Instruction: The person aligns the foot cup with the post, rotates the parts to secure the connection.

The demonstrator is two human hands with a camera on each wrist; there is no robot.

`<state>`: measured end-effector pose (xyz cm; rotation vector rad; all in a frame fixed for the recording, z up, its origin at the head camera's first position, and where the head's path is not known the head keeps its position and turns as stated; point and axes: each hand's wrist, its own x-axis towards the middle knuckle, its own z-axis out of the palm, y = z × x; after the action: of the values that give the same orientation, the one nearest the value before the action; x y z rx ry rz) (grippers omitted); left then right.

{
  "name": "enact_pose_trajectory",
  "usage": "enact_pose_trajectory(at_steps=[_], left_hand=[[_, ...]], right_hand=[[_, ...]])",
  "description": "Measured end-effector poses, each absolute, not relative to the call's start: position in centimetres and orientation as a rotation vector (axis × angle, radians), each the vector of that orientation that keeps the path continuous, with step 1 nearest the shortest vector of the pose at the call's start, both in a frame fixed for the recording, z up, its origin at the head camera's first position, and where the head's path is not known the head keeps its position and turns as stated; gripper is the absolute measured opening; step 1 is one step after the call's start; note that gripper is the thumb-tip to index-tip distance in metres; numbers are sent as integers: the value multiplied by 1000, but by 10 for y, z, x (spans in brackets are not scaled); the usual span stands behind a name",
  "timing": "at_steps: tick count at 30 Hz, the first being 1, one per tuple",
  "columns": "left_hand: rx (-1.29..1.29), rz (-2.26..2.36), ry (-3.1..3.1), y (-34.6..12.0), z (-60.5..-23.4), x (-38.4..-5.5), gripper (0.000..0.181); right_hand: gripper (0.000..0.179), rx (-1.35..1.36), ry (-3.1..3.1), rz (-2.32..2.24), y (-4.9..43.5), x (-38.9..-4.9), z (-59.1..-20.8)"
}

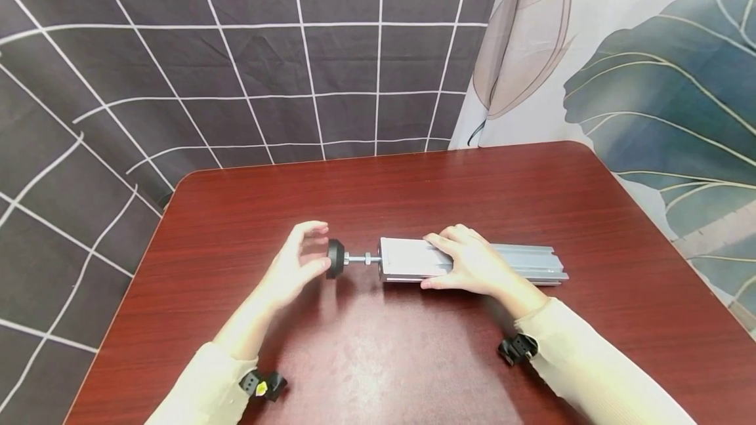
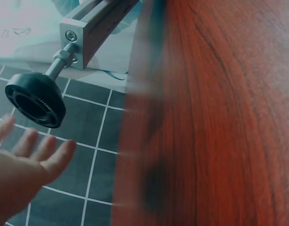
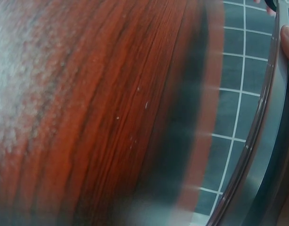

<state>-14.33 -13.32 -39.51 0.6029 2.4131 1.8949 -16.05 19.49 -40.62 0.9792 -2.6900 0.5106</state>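
Observation:
An aluminium profile (image 1: pixel 407 256) lies lengthwise across the table, its grooved end to the right. From its left end plate sticks a threaded rod (image 1: pixel 357 259) with nuts, tipped by a round black levelling foot (image 1: pixel 335 260). My right hand (image 1: pixel 475 267) grips the profile from above, thumb on the near side and fingers over the far side. Just left of the foot is my left hand (image 1: pixel 289 274), thumb and fingers spread apart around its outer face. In the left wrist view, a gap shows between the fingers (image 2: pixel 59 157) and the foot's hollow underside.
The reddish-brown wooden table (image 1: pixel 366 195) has rounded far corners. A dark cloth with a white grid (image 1: pixel 248 58) hangs behind it and to the left, and a leaf-patterned curtain (image 1: pixel 650 117) at the right. Small black wrist cameras sit on both cream sleeves.

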Motion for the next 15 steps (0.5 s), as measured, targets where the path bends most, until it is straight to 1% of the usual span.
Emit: enact_pose_trajectory(at_steps=[4,7,12,15], left_hand=[[328,1885,2396,-133,-393,-144,37],[265,1864,2352,-133,-393,-144,34],[305,1816,2385,-134,-395,-143,34],[425,1797,2438,-135,-397,-142,37]], right_hand=[[77,985,-2697,502,194,-160,-405],[77,982,-2698,503,194,-160,-404],[76,981,-2704,504,193,-159,-403],[76,988,-2702,503,193,-160,-404]])
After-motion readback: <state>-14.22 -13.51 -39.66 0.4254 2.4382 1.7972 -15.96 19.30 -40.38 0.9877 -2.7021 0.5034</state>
